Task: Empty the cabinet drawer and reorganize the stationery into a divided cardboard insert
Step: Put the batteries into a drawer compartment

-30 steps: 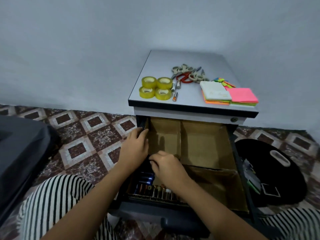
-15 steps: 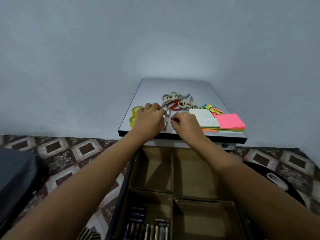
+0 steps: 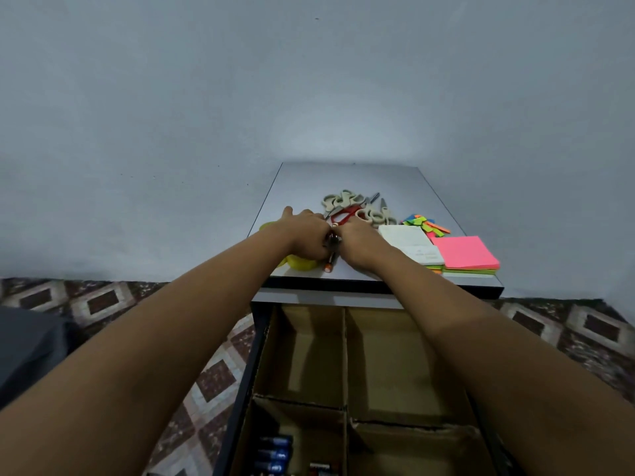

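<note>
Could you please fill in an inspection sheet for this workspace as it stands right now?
Surface: grey cabinet top, with stationery toward its front.
Job's things: divided cardboard insert in the open drawer, with batteries in its near-left compartment. Scissors, yellow tape rolls, sticky note pads and colour tabs lie on the cabinet top.
Clutter: a loose battery near the front edge.
Grippers: left hand and right hand meet over a small dark item beside the tape; the grip itself is hidden.
Cables: nothing seen.
Surroundings: plain wall, patterned tile floor, dark object on the left.
</note>
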Action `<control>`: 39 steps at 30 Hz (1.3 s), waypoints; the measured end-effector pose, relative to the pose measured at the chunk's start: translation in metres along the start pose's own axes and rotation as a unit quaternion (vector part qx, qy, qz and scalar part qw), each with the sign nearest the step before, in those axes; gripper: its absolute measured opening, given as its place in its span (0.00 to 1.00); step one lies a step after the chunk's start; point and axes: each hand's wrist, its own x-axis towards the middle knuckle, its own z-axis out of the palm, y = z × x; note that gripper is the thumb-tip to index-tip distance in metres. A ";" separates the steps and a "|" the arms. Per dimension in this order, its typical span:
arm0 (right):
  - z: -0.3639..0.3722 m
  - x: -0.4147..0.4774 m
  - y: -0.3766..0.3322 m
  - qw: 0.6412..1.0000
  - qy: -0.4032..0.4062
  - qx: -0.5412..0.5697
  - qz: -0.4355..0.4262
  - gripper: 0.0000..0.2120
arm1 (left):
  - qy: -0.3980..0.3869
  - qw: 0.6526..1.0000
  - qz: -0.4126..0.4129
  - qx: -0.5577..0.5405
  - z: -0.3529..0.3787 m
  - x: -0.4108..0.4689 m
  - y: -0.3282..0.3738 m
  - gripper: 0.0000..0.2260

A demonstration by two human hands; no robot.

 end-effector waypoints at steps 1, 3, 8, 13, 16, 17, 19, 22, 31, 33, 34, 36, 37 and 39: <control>-0.001 0.000 0.000 1.000 -0.001 -0.003 -0.003 0.11 | 0.002 1.000 0.000 -0.010 0.000 0.001 0.000 0.15; -0.003 -0.002 0.000 1.000 0.000 -0.005 -0.011 0.11 | 0.009 1.000 0.002 -0.025 0.000 0.002 0.000 0.14; -0.006 -0.008 -0.001 1.000 0.022 -0.014 -0.006 0.11 | 0.023 0.999 0.011 -0.027 0.002 0.005 0.002 0.17; -0.011 -0.016 -0.007 0.999 0.045 -0.027 0.013 0.10 | 0.021 0.999 0.005 -0.046 0.008 0.011 0.003 0.17; -0.013 -0.022 -0.010 0.997 0.062 -0.033 0.027 0.10 | 0.029 0.998 0.000 -0.050 0.010 0.014 0.005 0.17; -0.014 -0.023 -0.011 0.997 0.066 -0.030 0.033 0.10 | 0.034 0.998 -0.001 -0.048 0.011 0.015 0.006 0.18; -0.016 -0.026 -0.011 0.996 0.073 -0.030 0.041 0.10 | 0.050 0.998 0.004 -0.037 0.012 0.015 0.006 0.20; -0.018 -0.030 -0.010 0.994 0.096 -0.033 0.040 0.11 | 0.112 0.993 0.019 -0.035 0.011 0.015 0.008 0.19; -0.045 -0.071 0.003 0.961 0.235 0.137 0.042 0.07 | 0.264 0.912 0.044 -0.311 -0.008 -0.033 0.025 0.14; -0.051 -0.091 0.001 0.955 0.233 0.178 0.053 0.07 | 0.248 0.885 0.010 -0.395 -0.009 -0.057 0.036 0.13; -0.052 -0.102 0.001 0.950 0.229 0.202 0.059 0.07 | 0.231 0.866 -0.010 -0.444 -0.008 -0.069 0.041 0.12; -0.052 -0.128 0.000 0.942 0.215 0.249 0.070 0.06 | 0.179 0.815 -0.040 -0.550 0.002 -0.094 0.050 0.12; -0.051 -0.139 -0.001 0.939 0.205 0.267 0.072 0.06 | 0.156 0.791 -0.045 -0.590 0.008 -0.105 0.054 0.11; -0.041 -0.164 -0.003 0.934 0.175 0.302 0.072 0.05 | 0.134 0.758 -0.055 -0.636 0.026 -0.130 0.063 0.09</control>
